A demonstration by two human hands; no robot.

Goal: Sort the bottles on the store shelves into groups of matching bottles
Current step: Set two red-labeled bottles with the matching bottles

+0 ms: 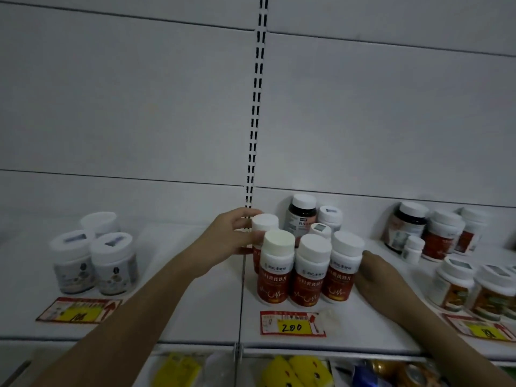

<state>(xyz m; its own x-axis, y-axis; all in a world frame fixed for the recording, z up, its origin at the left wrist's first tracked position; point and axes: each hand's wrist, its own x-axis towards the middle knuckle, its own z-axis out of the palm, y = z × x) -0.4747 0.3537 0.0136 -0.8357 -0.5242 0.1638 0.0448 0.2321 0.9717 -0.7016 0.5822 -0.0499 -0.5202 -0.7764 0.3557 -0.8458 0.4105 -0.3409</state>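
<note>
From the head view, my right hand [375, 275] is dim and partly behind the red-label bottles [300, 270], so I cannot tell if its fingers are spread or curled; it seems to touch the rightmost bottle. A fourth bottle [264, 233] stands behind the front three on the shelf [195, 303], mostly hidden. My left hand [227, 238] grips this one, fingers curled around its white cap and neck. The white jars [93, 261] at the left are blurred.
</note>
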